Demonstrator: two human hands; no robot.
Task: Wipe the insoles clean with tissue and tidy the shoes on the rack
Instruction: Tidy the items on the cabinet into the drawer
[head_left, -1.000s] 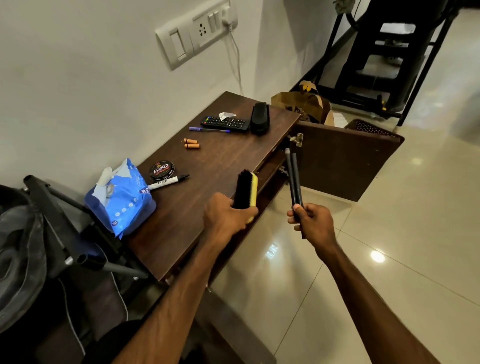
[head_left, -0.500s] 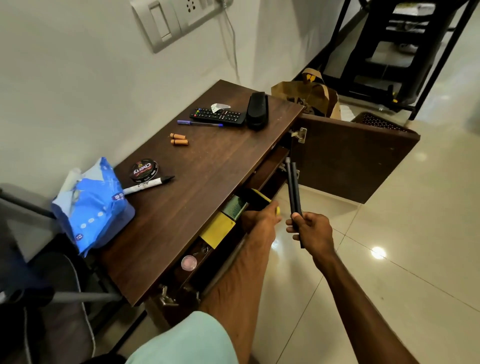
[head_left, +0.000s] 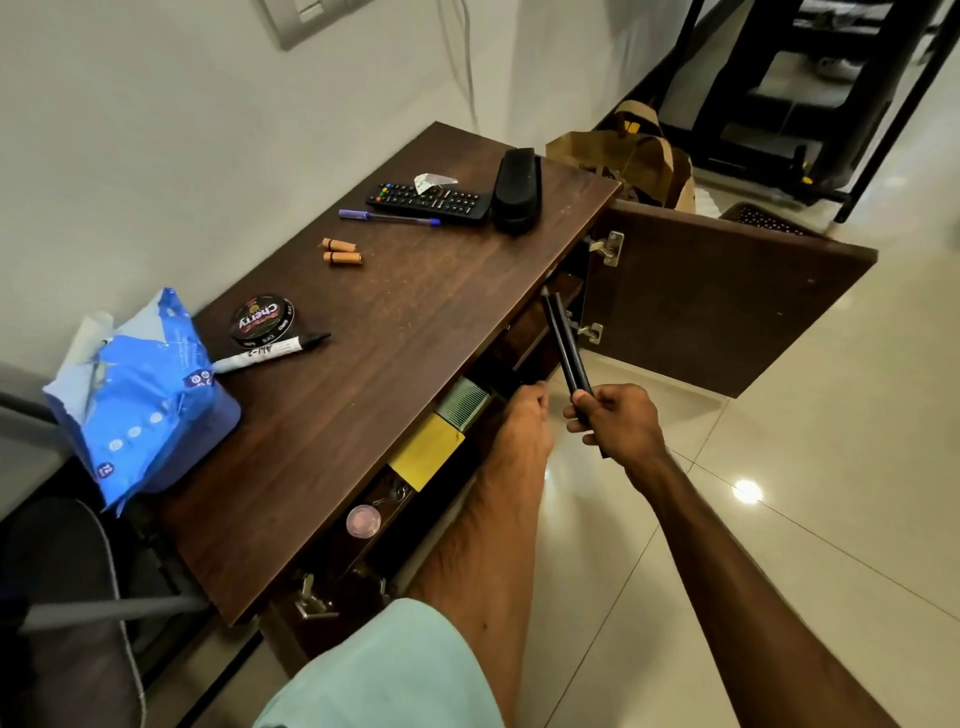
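My right hand (head_left: 618, 422) gripped the insoles (head_left: 566, 343) upright beside the open door (head_left: 727, 301). My left hand (head_left: 523, 415) reached in under the worktop (head_left: 415, 312), fingers hidden, so I could not tell its grasp. I judged that hand should go next for the tissue pack (head_left: 140, 400) at the worktop's left end, skirting the tin (head_left: 262, 318) and marker (head_left: 275, 351) beside it.

A home: a low wooden cabinet (head_left: 415, 332) against a painted wall (head_left: 156, 130) carries a TV remote (head_left: 428, 200) at 12 o'clock, a shoe-polish tin (head_left: 262, 318) and tissue pack (head_left: 140, 410) at 9 o'clock; glossy floor tiles (head_left: 779, 467) spread at 3 o'clock, a paper bag (head_left: 639, 156) at 1 o'clock.
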